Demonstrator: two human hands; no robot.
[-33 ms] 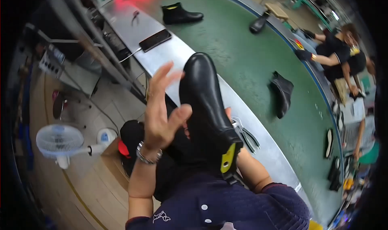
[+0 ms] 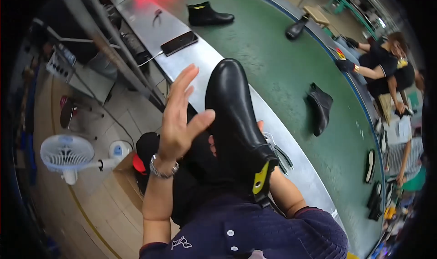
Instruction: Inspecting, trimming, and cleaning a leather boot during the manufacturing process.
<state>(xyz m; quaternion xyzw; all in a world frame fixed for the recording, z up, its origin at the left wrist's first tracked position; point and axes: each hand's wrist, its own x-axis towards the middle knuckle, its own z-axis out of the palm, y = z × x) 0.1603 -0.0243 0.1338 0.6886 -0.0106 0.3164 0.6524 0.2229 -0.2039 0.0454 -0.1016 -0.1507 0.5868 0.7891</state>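
A black leather ankle boot (image 2: 231, 104) with a yellow lining patch at its opening is tilted in front of my chest, toe pointing away. My right hand (image 2: 212, 146) grips it from below; fingertips show at its left side and the thumb at its right, while the palm is hidden. Just left of the boot, my left hand (image 2: 178, 115) is raised with fingers stretched and thumb apart, holding nothing. A metal bracelet circles that wrist. Pliers with dark handles (image 2: 283, 158) lie on the metal ledge (image 2: 293, 181), partly covered by the boot.
A phone (image 2: 179, 43) with a white cable lies on the ledge. On the green conveyor belt (image 2: 268, 59) are more boots, including one at the right (image 2: 320, 109) and one far off (image 2: 210, 15). A white fan (image 2: 67, 153) stands at left. Other people (image 2: 387, 65) sit across the belt.
The view has shifted slightly, so the belt and ledge appear a little further right. My left hand's fingers look sharper and a bit further from the boot. The right-hand grip is unchanged.
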